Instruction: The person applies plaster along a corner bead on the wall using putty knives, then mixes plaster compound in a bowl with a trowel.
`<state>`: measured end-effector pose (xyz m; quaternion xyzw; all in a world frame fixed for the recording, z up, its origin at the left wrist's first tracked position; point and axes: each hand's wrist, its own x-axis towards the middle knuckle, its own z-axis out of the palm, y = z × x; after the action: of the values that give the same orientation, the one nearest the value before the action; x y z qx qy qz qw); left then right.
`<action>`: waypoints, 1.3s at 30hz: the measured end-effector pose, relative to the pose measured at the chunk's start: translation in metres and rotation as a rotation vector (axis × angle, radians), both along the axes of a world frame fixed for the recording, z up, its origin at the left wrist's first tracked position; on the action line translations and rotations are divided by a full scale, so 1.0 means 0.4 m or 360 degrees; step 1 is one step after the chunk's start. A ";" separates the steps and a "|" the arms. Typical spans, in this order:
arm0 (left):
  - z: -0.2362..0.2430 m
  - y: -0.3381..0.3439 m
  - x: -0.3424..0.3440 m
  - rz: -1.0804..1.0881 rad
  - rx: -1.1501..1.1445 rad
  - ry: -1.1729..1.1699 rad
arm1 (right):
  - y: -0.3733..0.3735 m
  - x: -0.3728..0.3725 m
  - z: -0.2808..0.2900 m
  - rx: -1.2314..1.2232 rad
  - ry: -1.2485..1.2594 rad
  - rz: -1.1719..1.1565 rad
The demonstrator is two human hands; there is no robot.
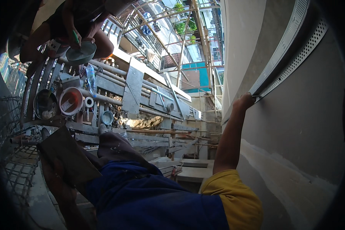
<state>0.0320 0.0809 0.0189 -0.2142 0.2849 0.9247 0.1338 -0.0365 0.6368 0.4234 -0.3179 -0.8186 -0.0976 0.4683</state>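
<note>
My left hand [57, 173], at the lower left, is closed on a flat rectangular grey board [69, 153] held beside my body. My right arm reaches up along the wall [287, 126] on the right. My right hand [243, 102] is closed at the lower end of a long metal strip [281, 42] on the ceiling or wall edge. A perforated strip [301, 57] runs alongside it. A small thin edge shows at my right fingertips; what they grip, if anything, I cannot make out. Pale filler [280, 168] coats part of the wall.
A person [76, 23] squats at the upper left, holding a grey bowl [81, 53] and a green-handled tool. Planks and poles form a scaffold deck [132, 84]. On it stand a red-lined bucket [70, 101], a black bucket [45, 103] and a plastic bottle [91, 78]. Rebar mesh [19, 168] lies left.
</note>
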 end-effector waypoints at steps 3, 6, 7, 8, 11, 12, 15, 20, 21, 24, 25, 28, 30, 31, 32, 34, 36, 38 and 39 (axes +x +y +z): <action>-0.001 -0.025 0.021 -0.0021 -0.0023 -0.0049 | -0.101 -0.061 -0.045 -0.0047 0.0028 0.0037; -0.001 -0.014 0.012 -0.0014 0.0026 -0.0034 | -0.180 -0.048 -0.022 0.0459 -0.1054 -0.0746; 0.000 -0.010 0.011 -0.0018 0.0035 -0.0029 | -0.157 -0.049 -0.020 0.0223 -0.0611 -0.0413; 0.004 -0.006 0.009 -0.0010 -0.0004 -0.0040 | -0.138 -0.046 -0.014 -0.0010 -0.0169 -0.0078; 0.001 -0.006 0.014 0.0003 -0.0056 -0.0047 | -0.321 -0.095 -0.070 -0.0315 0.0402 0.0262; 0.000 -0.007 0.015 -0.0001 -0.0055 -0.0030 | -0.352 -0.100 -0.081 -0.0315 0.0401 0.0263; 0.005 -0.007 0.013 -0.0014 -0.0032 0.0018 | -0.376 -0.094 -0.107 -0.0145 0.0303 0.0424; 0.010 -0.006 0.007 -0.0016 -0.0008 -0.0056 | -0.407 -0.040 -0.263 0.0064 0.0194 0.0886; 0.005 -0.005 0.007 -0.0039 0.0000 -0.0062 | -0.465 -0.037 -0.329 -0.0169 0.0266 0.1118; 0.009 -0.007 -0.003 0.0003 0.0021 -0.0106 | -0.579 0.008 -0.504 -0.0140 -0.0440 0.1377; 0.008 -0.011 -0.007 0.0008 0.0007 -0.0106 | -0.624 0.017 -0.543 0.0003 -0.0701 0.1618; -0.006 -0.024 -0.021 -0.0035 0.0151 -0.0104 | -0.775 0.056 -0.651 -0.0169 -0.1134 0.2462; -0.012 -0.018 -0.039 -0.0066 0.0289 -0.0163 | -0.855 0.070 -0.704 -0.0199 -0.1346 0.2837; 0.001 -0.024 -0.037 -0.0043 0.0229 -0.0194 | -0.888 0.074 -0.736 -0.0141 -0.1460 0.2937; 0.014 -0.010 -0.047 0.0048 0.0238 -0.0137 | -0.883 0.063 -0.763 0.0089 -0.1593 0.2823; -0.006 -0.045 -0.041 0.0119 0.0174 -0.0024 | -0.856 0.018 -0.817 -0.0032 -0.1507 0.2629; 0.012 -0.071 -0.046 0.0183 0.0034 -0.0020 | -0.755 -0.041 -0.883 0.0271 -0.1744 0.2362; 0.028 -0.095 -0.046 0.0242 -0.0297 0.0093 | -0.653 -0.059 -0.946 -0.0242 -0.1679 0.2182; 0.003 -0.105 -0.055 0.0246 -0.0332 0.0076 | -0.620 -0.062 -0.939 -0.0381 -0.1659 0.1994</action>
<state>0.0102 0.0390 0.0200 -0.2263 0.3651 0.9024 0.0323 -0.0615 0.3887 0.0479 0.2361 -0.9615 0.1347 -0.0412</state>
